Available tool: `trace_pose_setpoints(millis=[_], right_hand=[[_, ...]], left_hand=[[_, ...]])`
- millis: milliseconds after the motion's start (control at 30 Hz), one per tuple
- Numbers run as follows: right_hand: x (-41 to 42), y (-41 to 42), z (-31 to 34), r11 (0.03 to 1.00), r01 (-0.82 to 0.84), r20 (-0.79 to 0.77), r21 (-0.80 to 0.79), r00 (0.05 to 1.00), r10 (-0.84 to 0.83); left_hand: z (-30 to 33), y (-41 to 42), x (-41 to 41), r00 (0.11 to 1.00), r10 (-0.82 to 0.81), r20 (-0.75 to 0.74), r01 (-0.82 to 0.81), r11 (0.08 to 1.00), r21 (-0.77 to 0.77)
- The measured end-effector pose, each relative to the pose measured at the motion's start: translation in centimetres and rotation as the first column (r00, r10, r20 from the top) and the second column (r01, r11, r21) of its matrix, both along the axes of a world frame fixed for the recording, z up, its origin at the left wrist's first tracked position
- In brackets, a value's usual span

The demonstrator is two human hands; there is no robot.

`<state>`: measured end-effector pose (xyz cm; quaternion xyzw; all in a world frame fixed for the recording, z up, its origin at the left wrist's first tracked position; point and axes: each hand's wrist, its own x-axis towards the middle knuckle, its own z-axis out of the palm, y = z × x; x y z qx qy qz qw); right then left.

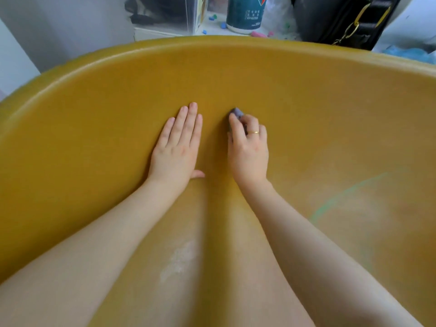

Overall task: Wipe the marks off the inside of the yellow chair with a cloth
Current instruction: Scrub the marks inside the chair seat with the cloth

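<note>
**poster1:** Both hands are down inside the yellow chair (94,109) right now. Our left hand (175,147) lies flat on the curved inner wall, fingers straight and together, palm pressed against the plastic, holding nothing.

**poster2:** Yep, and our right hand (249,149) is just to the right of it, fingers curled round a small purple cloth (236,112). We only see a bit of the cloth poking out past the fingertips on the far side of the hand; most of it is hidden underneath. It's touching the chair wall there. Gold ring (253,132) on one finger too.

**poster1:** Marks-wise, we've got a whitish smear (180,258) on the seat near us, between the forearms, and a green curved line (344,194) on the right, well apart from the cloth.

**poster2:** Beyond the far rim there's a teal canister (245,14) and a black bag (349,17) with a gold chain.
</note>
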<state>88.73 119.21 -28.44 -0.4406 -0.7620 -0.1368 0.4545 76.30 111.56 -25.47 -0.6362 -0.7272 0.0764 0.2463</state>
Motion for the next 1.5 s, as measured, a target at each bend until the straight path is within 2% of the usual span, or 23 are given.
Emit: trace_pose_setpoints(millis=[67, 100, 200, 267, 300, 367, 433, 500, 567, 667, 733, 833, 900, 967, 1033, 1100, 1200, 1300, 1400, 1500], right_hand=[[-0.3, -3.9, -2.8, 0.973, -0.155, 0.007, -0.169, 0.987, 0.158], [-0.1, -5.8, -3.9, 0.943, -0.216, 0.014, -0.252, 0.974, 0.226], [1.9, -9.6, -6.1, 0.868, -0.303, 0.134, -0.393, 0.915, 0.380], [3.4, -9.6, -6.1, 0.885, -0.303, 0.277, -0.355, 0.870, 0.409], [4.0, -8.6, -5.5, 0.913, -0.272, 0.339, -0.303, 0.865, 0.370], [4.9, -5.2, -3.8, 0.979, -0.126, 0.385, -0.161, 0.905, 0.180], [5.6, -2.0, -1.2, 0.993, 0.081, 0.309, -0.088, 0.950, -0.050], [5.4, -1.2, -0.3, 0.983, 0.157, 0.260, -0.092, 0.957, -0.128], [4.1, -3.1, -1.9, 0.985, 0.071, 0.273, -0.158, 0.962, -0.026], [2.2, -8.3, -5.2, 0.918, -0.121, 0.112, -0.377, 0.978, 0.175], [2.2, -11.6, -6.7, 0.856, -0.220, 0.043, -0.467, 0.962, 0.271], [3.6, -14.2, -7.5, 0.838, -0.256, 0.129, -0.481, 0.925, 0.357], [4.8, -13.6, -7.7, 0.898, -0.242, 0.297, -0.367, 0.884, 0.360], [5.7, -11.1, -7.7, 0.952, -0.216, 0.405, -0.219, 0.867, 0.290], [6.2, -7.5, -6.8, 0.979, -0.157, 0.381, -0.126, 0.904, 0.194], [6.3, -4.3, -5.3, 0.991, -0.084, 0.330, -0.102, 0.937, 0.113], [5.0, -3.5, -4.2, 0.975, -0.023, 0.203, -0.219, 0.977, 0.068], [3.4, -7.0, -5.4, 0.886, -0.151, -0.026, -0.439, 0.987, 0.156], [3.6, -12.0, -7.4, 0.814, -0.286, 0.015, -0.506, 0.940, 0.340], [4.7, -13.6, -7.7, 0.839, -0.257, 0.168, -0.480, 0.912, 0.375]], left_hand=[[0.4, -0.3, 0.0, 1.000, -0.010, 0.009, 0.010, 0.999, -0.032], [0.4, -0.5, -0.1, 0.999, -0.019, 0.039, 0.023, 0.995, -0.100], [0.2, -1.9, 0.1, 0.997, -0.033, 0.074, 0.051, 0.963, -0.266], [-0.7, -3.0, 0.5, 0.999, -0.041, 0.036, 0.051, 0.935, -0.352], [-1.0, -3.4, 0.8, 0.999, -0.042, 0.016, 0.045, 0.920, -0.389], [-1.4, -3.7, 1.0, 1.000, -0.030, 0.005, 0.029, 0.909, -0.415], [-1.4, -3.7, 1.0, 1.000, -0.020, 0.017, 0.025, 0.910, -0.414], [-1.4, -3.7, 1.1, 1.000, -0.017, 0.024, 0.026, 0.911, -0.411], [-1.4, -3.6, 1.2, 0.999, -0.019, 0.034, 0.031, 0.914, -0.405], [-1.5, -3.6, 1.4, 0.999, -0.020, 0.047, 0.037, 0.919, -0.394], [-1.5, -3.6, 1.5, 0.998, -0.020, 0.053, 0.039, 0.919, -0.392], [-1.4, -3.7, 1.6, 0.999, -0.025, 0.046, 0.041, 0.922, -0.386], [-1.4, -3.7, 1.6, 0.999, -0.030, 0.041, 0.043, 0.922, -0.385], [-1.5, -3.7, 1.5, 0.999, -0.034, 0.040, 0.047, 0.919, -0.392], [-1.6, -3.8, 1.4, 0.999, -0.035, 0.039, 0.047, 0.917, -0.397], [-1.7, -3.7, 1.2, 0.998, -0.041, 0.040, 0.053, 0.917, -0.394], [-1.8, -3.6, 1.2, 0.998, -0.042, 0.043, 0.055, 0.919, -0.391], [-1.9, -3.6, 1.5, 0.999, -0.030, 0.040, 0.044, 0.919, -0.392], [-1.7, -3.6, 1.8, 0.999, -0.022, 0.049, 0.040, 0.917, -0.398], [-1.6, -3.6, 2.1, 0.997, -0.033, 0.065, 0.055, 0.921, -0.386]])
